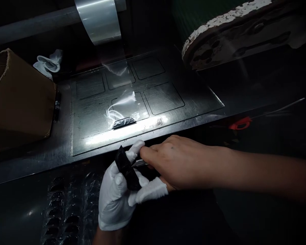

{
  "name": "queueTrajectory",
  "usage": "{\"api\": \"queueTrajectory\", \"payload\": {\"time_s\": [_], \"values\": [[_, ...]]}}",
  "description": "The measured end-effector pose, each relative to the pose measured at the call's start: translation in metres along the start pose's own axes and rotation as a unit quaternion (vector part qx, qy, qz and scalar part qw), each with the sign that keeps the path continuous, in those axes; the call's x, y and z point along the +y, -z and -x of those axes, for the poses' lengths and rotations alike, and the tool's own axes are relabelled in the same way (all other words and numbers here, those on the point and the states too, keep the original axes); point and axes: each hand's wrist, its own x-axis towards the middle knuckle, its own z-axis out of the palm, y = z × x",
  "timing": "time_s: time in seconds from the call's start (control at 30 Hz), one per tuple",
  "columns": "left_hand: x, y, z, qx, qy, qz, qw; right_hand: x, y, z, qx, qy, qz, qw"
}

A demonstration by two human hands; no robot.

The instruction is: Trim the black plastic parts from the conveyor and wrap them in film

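My left hand (114,200), in a white glove, is closed on a small dark black piece (127,168) with angled ends, held tilted below the table's front edge. My right hand (163,160) reaches in from the right, mostly bare, with a white cover on its thumb. Its fingers are curled close against the left hand and the black piece. A thin shiny strip (140,163) shows under its fingers; what it is I cannot tell. On the metal plate (193,98) lies another black piece (124,122) beside crumpled clear film (124,102).
A film strip (99,20) hangs from a bar at the back. On the left stands a cardboard box (22,102), with a white cloth (49,63) behind it. Black pieces in clear plastic (63,211) lie lower left. A red-handled tool (241,123) is at right.
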Motion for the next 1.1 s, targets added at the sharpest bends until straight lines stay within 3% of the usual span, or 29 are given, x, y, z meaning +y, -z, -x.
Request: {"api": "queueTrajectory", "payload": {"time_s": [0.57, 0.73, 0.87, 0.97, 1.1], "values": [[-0.002, -0.008, -0.002, 0.046, 0.010, -0.021, 0.999, 0.004, -0.005, 0.001, -0.006, 0.012, 0.010, 1.000], [-0.004, -0.009, -0.001, 0.047, 0.020, -0.019, 0.999, 0.011, -0.005, 0.010, -0.009, 0.030, -0.051, 0.998], [-0.005, -0.010, -0.002, 0.048, 0.004, -0.038, 0.998, 0.025, 0.008, 0.029, 0.091, 0.063, -0.148, 0.983], [-0.005, -0.014, -0.003, 0.048, -0.003, -0.051, 0.998, 0.034, 0.018, 0.037, 0.175, 0.084, -0.074, 0.978], [-0.008, -0.016, -0.001, 0.051, -0.001, -0.031, 0.998, 0.032, 0.025, 0.031, 0.172, 0.089, 0.044, 0.980]]}}
